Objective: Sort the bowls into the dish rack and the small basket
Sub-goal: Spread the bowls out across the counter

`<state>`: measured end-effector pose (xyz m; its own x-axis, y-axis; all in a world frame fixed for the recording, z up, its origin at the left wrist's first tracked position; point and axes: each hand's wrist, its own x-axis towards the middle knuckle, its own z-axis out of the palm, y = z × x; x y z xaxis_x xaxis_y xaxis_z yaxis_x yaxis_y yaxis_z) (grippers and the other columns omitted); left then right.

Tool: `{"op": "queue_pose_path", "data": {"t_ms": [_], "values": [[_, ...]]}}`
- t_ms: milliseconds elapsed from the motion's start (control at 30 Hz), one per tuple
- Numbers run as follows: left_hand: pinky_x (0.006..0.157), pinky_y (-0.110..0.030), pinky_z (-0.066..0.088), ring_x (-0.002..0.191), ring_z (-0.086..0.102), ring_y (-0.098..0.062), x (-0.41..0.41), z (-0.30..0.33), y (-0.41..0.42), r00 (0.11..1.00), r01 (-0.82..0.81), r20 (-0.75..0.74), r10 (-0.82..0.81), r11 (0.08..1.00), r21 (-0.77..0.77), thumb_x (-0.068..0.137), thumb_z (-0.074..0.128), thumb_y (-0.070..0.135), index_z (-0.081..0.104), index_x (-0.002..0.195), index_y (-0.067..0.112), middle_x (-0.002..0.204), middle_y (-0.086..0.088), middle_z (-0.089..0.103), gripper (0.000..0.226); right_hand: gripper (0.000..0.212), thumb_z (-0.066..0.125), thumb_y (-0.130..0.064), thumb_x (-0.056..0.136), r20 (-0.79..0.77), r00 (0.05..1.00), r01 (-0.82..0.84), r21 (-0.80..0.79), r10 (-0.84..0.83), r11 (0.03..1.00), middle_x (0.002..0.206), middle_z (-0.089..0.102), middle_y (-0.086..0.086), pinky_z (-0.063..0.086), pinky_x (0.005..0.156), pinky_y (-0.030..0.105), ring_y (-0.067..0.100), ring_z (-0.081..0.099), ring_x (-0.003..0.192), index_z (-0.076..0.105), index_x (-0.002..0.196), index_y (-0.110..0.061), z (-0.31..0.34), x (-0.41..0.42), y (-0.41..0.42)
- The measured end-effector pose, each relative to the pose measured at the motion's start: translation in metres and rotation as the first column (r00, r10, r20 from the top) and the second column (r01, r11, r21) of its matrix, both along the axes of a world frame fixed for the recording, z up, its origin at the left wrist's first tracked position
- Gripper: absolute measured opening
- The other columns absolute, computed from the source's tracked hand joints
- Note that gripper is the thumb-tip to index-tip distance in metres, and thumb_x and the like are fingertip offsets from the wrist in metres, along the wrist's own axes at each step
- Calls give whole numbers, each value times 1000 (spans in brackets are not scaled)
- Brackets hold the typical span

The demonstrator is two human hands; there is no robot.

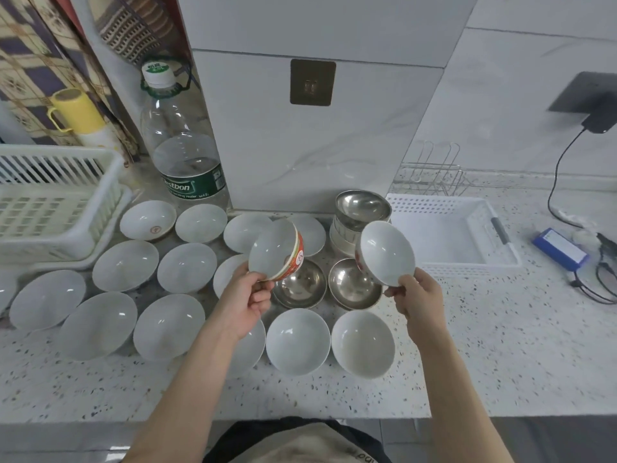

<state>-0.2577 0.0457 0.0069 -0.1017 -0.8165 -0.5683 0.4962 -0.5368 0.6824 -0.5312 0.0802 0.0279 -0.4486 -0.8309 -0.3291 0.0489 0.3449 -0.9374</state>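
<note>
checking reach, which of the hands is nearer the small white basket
Right. The right hand is just in front of the small white basket; the left hand is farther left.

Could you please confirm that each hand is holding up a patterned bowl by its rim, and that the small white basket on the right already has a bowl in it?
Not quite: the head view shows the small white basket with no bowl in it. The rest holds: the left hand and the right hand each hold up a patterned bowl by its rim, the left bowl and the right bowl.

partly hidden behind left hand [247,304]: two white bowls [248,349]. cut off by left edge: dish rack [50,208]. too small to read: water bottle [180,138] label.
</note>
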Motion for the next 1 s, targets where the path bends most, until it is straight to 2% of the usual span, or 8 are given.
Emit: {"op": "queue_pose_path", "data": {"t_ms": [200,367,467,667,767,867,933,1000], "values": [[31,-14,24,35,32,-4,-22,-2,6,1000,11,-11,-10,1000,17,96,41,-1,55,94,16,58,-4,53,23,27,43,1,84,-83,994,79,64,-74,995,53,62,10,32,45,23,7,41,39,63,95,-15,-21,-38,31],[31,-14,25,35,33,-5,-44,-1,11,999,31,-8,-31,999,7,95,41,-1,53,99,15,58,-4,54,21,32,43,1,87,-122,989,93,122,-78,988,60,62,14,35,46,23,10,48,46,61,109,-13,-42,-62,50],[31,-15,24,35,33,-5,-57,-1,13,1000,25,7,-25,1000,3,95,42,-1,55,99,17,56,-4,54,23,33,42,0,90,-143,989,63,170,-39,983,70,65,17,38,48,22,9,54,51,57,116,-13,-52,-71,51],[32,-15,25,36,34,-5,-79,-4,18,1000,-4,30,3,1000,23,95,44,-1,59,108,24,57,-5,55,32,39,41,-2,92,-164,985,-12,246,53,969,71,68,15,38,50,25,11,55,54,53,127,-12,-65,-84,43],[33,-15,22,35,33,-4,-91,-4,22,1000,-16,27,16,1000,16,94,44,-1,61,99,23,54,-3,55,30,39,41,-4,92,-161,983,-47,261,91,964,72,68,13,39,51,25,12,55,57,53,128,-14,-67,-91,38],[33,-15,21,35,32,-4,-99,-4,25,999,-31,21,30,999,19,94,44,-2,58,91,20,53,-3,54,26,42,41,-5,92,-166,975,-95,278,146,956,79,69,14,39,48,24,4,55,49,51,131,-17,-68,-95,33],[32,-15,22,35,33,-4,-103,-7,28,999,-44,24,43,999,24,94,45,-1,57,94,20,53,-3,55,24,45,40,-5,92,-164,970,-129,275,178,953,84,68,15,38,46,22,-2,53,41,49,134,-17,-69,-97,30],[32,-16,23,35,34,-5,-104,-10,29,998,-59,25,58,998,29,94,45,-1,56,101,22,53,-4,56,26,48,39,-5,92,-154,969,-143,277,191,950,81,68,14,38,48,24,-2,53,41,48,137,-17,-71,-99,27]]}}
